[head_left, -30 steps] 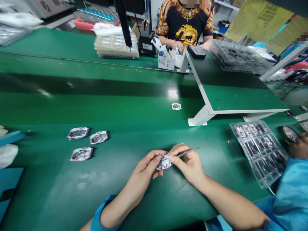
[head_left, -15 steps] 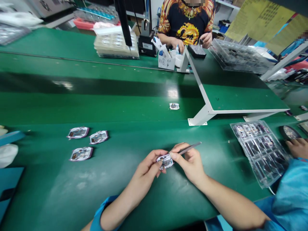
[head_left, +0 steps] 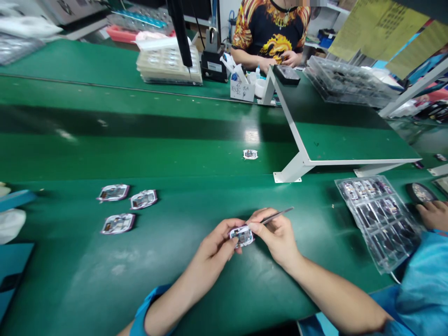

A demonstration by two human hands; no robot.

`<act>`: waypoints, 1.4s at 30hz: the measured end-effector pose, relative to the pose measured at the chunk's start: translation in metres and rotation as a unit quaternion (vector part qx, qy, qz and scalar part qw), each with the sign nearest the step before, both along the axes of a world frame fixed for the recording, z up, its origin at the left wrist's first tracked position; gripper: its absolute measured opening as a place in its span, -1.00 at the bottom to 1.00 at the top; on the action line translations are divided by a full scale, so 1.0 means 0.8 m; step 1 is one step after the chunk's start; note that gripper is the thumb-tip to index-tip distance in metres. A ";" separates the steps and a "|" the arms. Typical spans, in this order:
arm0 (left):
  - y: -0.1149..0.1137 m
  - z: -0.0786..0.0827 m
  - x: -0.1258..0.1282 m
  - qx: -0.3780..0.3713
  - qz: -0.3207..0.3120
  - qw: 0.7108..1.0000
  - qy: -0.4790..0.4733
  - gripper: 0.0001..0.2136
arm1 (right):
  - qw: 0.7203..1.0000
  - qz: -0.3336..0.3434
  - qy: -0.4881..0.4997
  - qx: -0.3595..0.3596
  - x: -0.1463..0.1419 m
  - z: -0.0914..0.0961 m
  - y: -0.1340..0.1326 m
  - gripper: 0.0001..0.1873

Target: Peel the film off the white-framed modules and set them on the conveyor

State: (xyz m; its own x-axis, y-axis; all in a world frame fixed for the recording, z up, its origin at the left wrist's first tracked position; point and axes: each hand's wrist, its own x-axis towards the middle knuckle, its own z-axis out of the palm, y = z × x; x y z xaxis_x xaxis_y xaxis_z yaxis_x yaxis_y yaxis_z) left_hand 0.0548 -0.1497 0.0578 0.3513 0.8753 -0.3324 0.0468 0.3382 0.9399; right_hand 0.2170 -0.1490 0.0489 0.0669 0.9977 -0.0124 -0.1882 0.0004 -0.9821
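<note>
Between the thumb and fingers of my left hand [head_left: 215,242] is a small watch-like casing with a circuit board [head_left: 244,236], its board side up. My right hand [head_left: 275,231] grips a pair of metal tweezers [head_left: 280,213], whose back end points up to the right. Its thumb and fingertips are at the casing's upper right edge, and they hide the tweezers' tips. To the left on the green table lie three similar casings, the nearest one [head_left: 119,224] below the other two.
A similar white-edged casing [head_left: 250,154] lies on the green belt [head_left: 168,154] ahead. Beyond my right hand are a raised shelf [head_left: 357,142], a clear compartment tray [head_left: 380,219] and a co-worker's hand [head_left: 434,214]. Across the belt sits a person [head_left: 273,35].
The casing on the belt has slid slightly left. The held casing has shifted a little to the right. Opposite, the person's hands have come lower and closer together.
</note>
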 end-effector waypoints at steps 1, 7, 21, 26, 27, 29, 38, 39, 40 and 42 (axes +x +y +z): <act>0.000 0.000 0.000 0.001 -0.002 1.000 -0.002 -0.76 | 1.000 0.000 0.005 0.001 0.000 0.000 0.000 -0.85; 0.001 0.002 -0.001 0.001 -0.013 1.000 -0.013 -0.76 | 1.000 -0.003 0.020 0.007 -0.001 0.000 0.000 -0.86; 0.006 0.007 -0.007 0.006 -0.022 1.000 0.012 -0.68 | 0.999 0.016 -0.015 0.042 0.003 -0.001 0.000 -0.90; 0.007 0.001 -0.005 -0.005 -0.011 1.000 0.006 -0.72 | 0.999 0.016 -0.019 0.042 0.002 -0.003 -0.002 -0.94; 0.007 0.000 -0.004 -0.008 -0.006 1.000 0.002 -0.71 | 0.999 0.015 -0.018 0.041 0.001 -0.004 -0.002 -0.94; 0.006 -0.002 -0.004 -0.020 0.008 1.000 -0.009 -0.70 | 0.999 0.006 -0.012 0.036 0.000 -0.004 -0.003 -0.95; 0.010 0.003 -0.003 -0.070 0.046 0.996 -0.024 -0.67 | 0.999 -0.032 0.008 0.040 0.005 0.002 -0.006 -0.94; 0.011 0.003 -0.003 -0.068 0.048 0.996 -0.026 -0.67 | 0.999 -0.032 0.005 0.042 0.005 0.002 -0.006 -0.94; 0.012 0.003 -0.003 -0.064 0.049 0.996 -0.028 -0.67 | 0.998 -0.033 0.002 0.044 0.006 0.002 -0.006 -0.93; 0.015 0.002 -0.005 -0.050 0.052 0.997 -0.029 -0.66 | 0.998 -0.033 -0.002 0.045 0.006 0.001 -0.007 -0.93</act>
State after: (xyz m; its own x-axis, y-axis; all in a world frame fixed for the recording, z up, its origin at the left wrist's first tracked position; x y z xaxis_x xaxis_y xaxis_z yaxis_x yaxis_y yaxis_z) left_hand 0.0508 -0.1380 0.0591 0.2811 0.8716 -0.4017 -0.0482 0.4309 0.9011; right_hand 0.2215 -0.1549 0.0501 0.1333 0.9880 0.0782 -0.1807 0.1018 -0.9782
